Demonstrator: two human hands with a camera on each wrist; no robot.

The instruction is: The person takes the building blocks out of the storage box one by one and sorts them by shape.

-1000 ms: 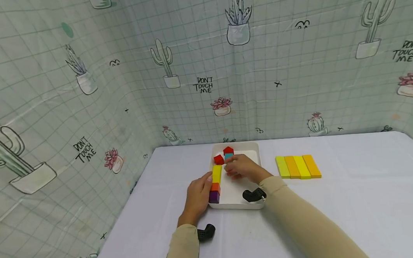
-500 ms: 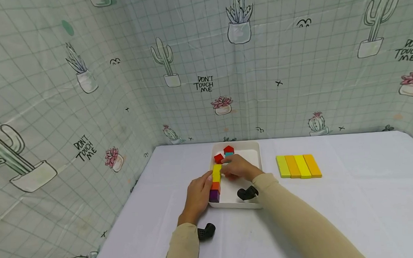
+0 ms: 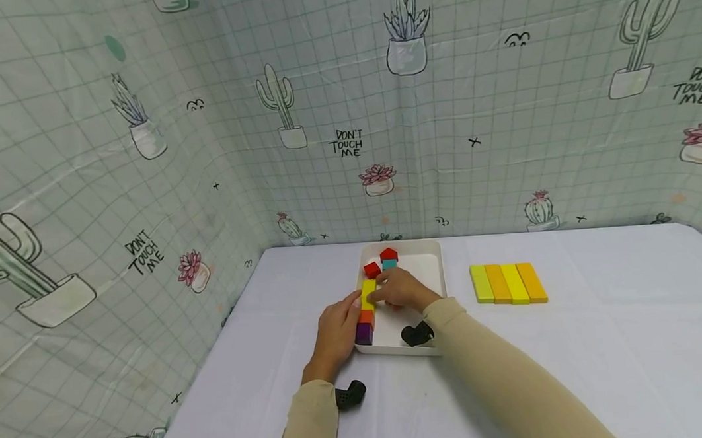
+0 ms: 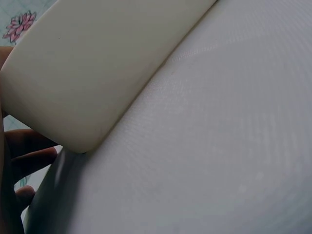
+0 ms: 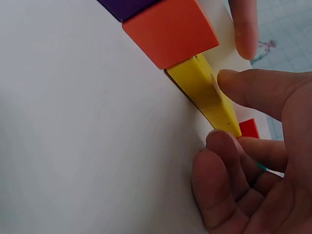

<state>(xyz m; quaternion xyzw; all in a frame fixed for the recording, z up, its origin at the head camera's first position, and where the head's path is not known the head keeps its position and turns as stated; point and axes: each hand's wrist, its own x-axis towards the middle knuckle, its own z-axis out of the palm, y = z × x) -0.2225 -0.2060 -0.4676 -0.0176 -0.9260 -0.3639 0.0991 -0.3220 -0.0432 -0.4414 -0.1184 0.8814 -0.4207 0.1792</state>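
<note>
A white tray (image 3: 404, 350) lies on the table with several coloured blocks in it. Along its left wall stand, in a row, a purple block (image 3: 364, 334), an orange block (image 3: 365, 317) and a yellow block (image 3: 369, 288). My left hand (image 3: 335, 325) grips the tray's left wall from outside; part of its grip is hidden in the left wrist view. Over the tray, my right hand (image 3: 404, 289) holds the yellow block between thumb and fingers. The thumb (image 5: 253, 90) touches the yellow face, and other fingers are at its far end.
At the tray's far end are two red blocks (image 3: 388, 253) and a teal block (image 3: 389, 264). Right of the tray, several yellow and orange flat blocks (image 3: 508, 283) lie side by side. A patterned cloth (image 3: 470, 107) hangs behind the white table.
My right hand has moved left across the tray, from beside the teal block onto the yellow block. The left hand stays on the tray's wall.
</note>
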